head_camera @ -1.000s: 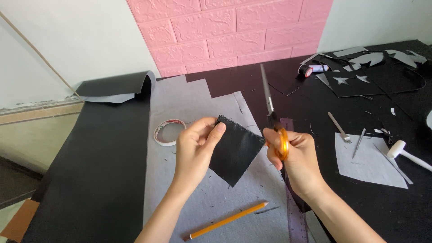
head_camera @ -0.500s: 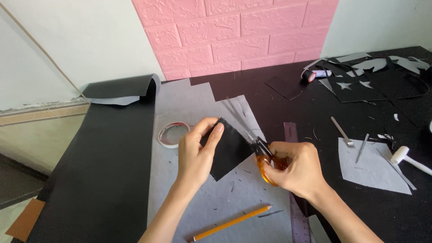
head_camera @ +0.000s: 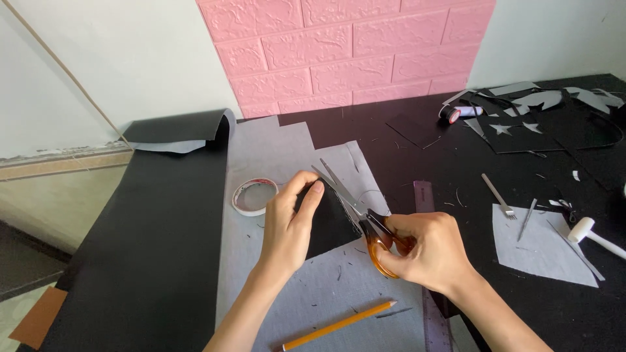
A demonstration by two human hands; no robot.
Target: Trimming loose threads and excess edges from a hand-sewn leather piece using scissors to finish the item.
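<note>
My left hand [head_camera: 291,225] pinches a black sheet piece [head_camera: 329,221] at its upper left edge, holding it just above the grey sheet [head_camera: 326,287]. My right hand [head_camera: 427,251] grips orange-handled scissors [head_camera: 357,210]. Their blades are parted and point up-left along the black piece's top edge, close to my left fingertips.
A tape roll [head_camera: 254,197] lies left of my left hand. A yellow pencil [head_camera: 339,324] and a metal ruler [head_camera: 432,287] lie near the front. To the right are a grey cut piece [head_camera: 535,251], a small white mallet [head_camera: 590,234], a fork-like tool [head_camera: 499,195] and black scraps with star cut-outs [head_camera: 515,127].
The scissors swung down from pointing upright to lying across the black piece's top edge, blades parted. The black piece turned and came closer under my left hand. The camera shifted nearer.
</note>
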